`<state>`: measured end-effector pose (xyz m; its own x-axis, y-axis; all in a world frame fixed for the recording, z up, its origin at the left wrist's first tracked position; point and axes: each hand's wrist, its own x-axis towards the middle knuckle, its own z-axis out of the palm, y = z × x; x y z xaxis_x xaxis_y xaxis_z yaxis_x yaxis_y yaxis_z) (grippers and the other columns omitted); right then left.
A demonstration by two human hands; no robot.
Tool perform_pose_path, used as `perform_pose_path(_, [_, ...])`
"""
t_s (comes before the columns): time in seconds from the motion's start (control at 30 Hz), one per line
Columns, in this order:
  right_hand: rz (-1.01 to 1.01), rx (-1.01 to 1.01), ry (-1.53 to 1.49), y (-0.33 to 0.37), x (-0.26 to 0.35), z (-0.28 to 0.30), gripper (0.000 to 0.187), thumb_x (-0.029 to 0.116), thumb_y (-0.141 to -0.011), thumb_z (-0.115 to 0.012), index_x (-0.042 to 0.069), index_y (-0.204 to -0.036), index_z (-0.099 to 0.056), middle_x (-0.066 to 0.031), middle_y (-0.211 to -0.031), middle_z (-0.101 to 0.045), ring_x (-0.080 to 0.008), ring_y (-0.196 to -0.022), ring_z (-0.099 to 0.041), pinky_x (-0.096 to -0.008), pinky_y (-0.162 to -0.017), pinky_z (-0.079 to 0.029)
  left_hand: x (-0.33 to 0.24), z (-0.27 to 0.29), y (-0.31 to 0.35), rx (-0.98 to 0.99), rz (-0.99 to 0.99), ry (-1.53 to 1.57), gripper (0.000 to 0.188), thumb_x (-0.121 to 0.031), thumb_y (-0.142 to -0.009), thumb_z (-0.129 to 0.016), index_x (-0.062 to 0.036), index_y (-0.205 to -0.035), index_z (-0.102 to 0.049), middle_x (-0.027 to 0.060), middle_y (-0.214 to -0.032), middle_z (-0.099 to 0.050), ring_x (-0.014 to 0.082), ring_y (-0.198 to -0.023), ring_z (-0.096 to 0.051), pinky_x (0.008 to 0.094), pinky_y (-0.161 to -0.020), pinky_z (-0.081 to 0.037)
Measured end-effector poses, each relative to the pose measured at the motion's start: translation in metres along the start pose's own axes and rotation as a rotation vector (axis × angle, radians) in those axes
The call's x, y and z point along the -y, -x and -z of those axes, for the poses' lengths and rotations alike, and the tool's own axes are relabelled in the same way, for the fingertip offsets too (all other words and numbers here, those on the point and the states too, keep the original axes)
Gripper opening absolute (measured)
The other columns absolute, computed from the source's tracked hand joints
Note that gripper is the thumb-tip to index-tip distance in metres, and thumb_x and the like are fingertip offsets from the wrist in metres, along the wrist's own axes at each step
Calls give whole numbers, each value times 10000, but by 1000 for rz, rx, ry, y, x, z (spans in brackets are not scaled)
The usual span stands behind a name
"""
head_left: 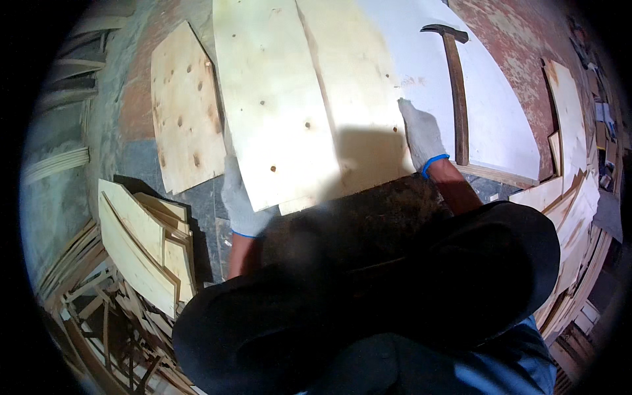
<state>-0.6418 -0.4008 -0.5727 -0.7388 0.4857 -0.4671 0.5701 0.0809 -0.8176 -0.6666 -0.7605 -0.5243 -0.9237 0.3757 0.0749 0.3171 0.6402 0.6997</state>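
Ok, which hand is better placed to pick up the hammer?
Probably the right hand: it rests on the plywood sheet just beside the hammer handle. The left hand grips the sheet's far edge.

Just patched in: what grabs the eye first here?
Pale plywood sheets fill the centre, with both gloved hands on them: left hand at the lower left edge, right hand flat on top. A wooden-handled hammer lies just right, and offcuts pile lower left.
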Motion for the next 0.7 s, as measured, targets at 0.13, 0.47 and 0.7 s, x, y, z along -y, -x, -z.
perform_pose_path(0.13, [-214, 45, -381, -14, -27, -23, 622, 494, -978, -617, -124, -986, -681, -113, -860, -645, -203, -801, -550, -400, -747, -460, -41, 14, 0, 59, 133, 568, 544, -287, -1010, -631, 67, -1406, -512, 203, -1409, -573, 289, -1210, -629, 372, -1008, -518])
perform_pose_path(0.47, [401, 472, 1280, -15, -45, -60, 233, 158, -1001, -579, 13, -1148, -687, -161, -1146, -696, -270, -1038, -666, -356, -883, -547, -120, 12, -44, 37, 225, 1005, 624, -303, -1005, -639, 69, -1470, -451, 213, -1422, -568, 265, -1211, -626, 355, -1054, -489])
perform_pose_path(0.7, [-82, 433, 210, 18, -36, -40, 257, 210, -996, -576, 13, -1120, -685, -153, -1054, -684, -262, -962, -656, -374, -830, -543, -41, -65, -59, 48, 519, 989, 340, -279, -1006, -625, 52, -1082, -647, 69, -1006, -633, 146, -871, -601, 281, -778, -486])
